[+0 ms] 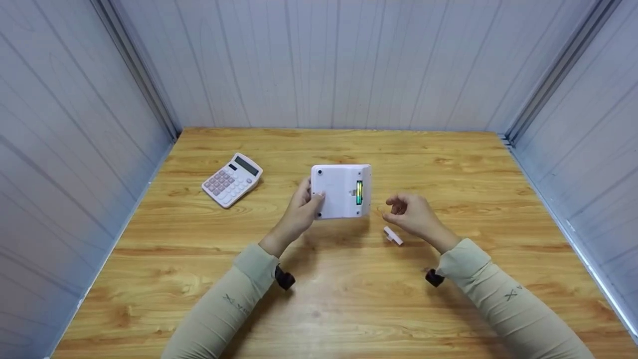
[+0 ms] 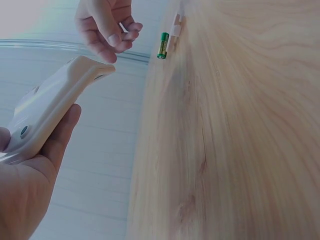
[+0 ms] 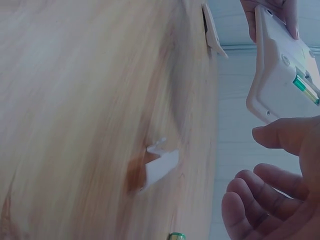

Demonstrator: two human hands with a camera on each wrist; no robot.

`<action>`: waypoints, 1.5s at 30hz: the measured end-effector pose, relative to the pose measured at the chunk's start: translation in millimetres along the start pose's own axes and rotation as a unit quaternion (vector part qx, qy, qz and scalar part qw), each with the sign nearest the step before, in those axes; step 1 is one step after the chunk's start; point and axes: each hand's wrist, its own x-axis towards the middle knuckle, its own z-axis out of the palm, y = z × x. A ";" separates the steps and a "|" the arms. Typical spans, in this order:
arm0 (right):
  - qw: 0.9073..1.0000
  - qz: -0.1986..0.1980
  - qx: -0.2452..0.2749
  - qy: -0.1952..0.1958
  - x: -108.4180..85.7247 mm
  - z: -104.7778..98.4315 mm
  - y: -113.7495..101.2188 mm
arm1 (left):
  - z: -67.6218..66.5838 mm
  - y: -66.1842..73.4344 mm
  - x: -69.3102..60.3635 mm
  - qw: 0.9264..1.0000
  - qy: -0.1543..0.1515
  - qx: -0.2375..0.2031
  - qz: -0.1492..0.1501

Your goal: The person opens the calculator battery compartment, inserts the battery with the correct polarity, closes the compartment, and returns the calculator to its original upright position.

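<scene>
My left hand (image 1: 299,210) grips a white calculator (image 1: 340,199) by its left edge, thumb on the back, which faces up. A green and gold battery (image 1: 359,193) lies in its uncovered compartment. To the right, my right hand (image 1: 409,215) hangs in the air with loosely bent fingers and a gap below the thumb, holding nothing. A small white battery cover (image 1: 393,236) lies on the table just below that hand. Another battery (image 2: 163,45) shows beside the cover in the left wrist view; in the head view it cannot be seen.
A second calculator (image 1: 232,180), pale with pinkish and white keys, lies face up at the left of the wooden table (image 1: 319,309). Pale panelled walls (image 1: 319,65) stand behind the table and on both sides.
</scene>
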 end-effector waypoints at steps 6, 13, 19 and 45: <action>0.999 0.021 -0.003 -0.024 -3.0 1.0 2.7 | -0.2 0.4 -1.1 1.000 0.000 0.007 -0.003; 0.999 0.022 -0.012 -0.036 -3.6 1.1 8.0 | 0.1 -1.5 0.5 1.000 -0.003 0.007 0.002; 0.998 0.032 -0.019 -0.050 -4.3 1.1 10.8 | 0.3 -0.7 0.4 1.000 0.001 0.007 -0.003; 0.987 0.090 -0.052 -0.119 -12.1 10.1 18.0 | 1.3 0.1 -2.3 1.000 0.003 0.006 0.001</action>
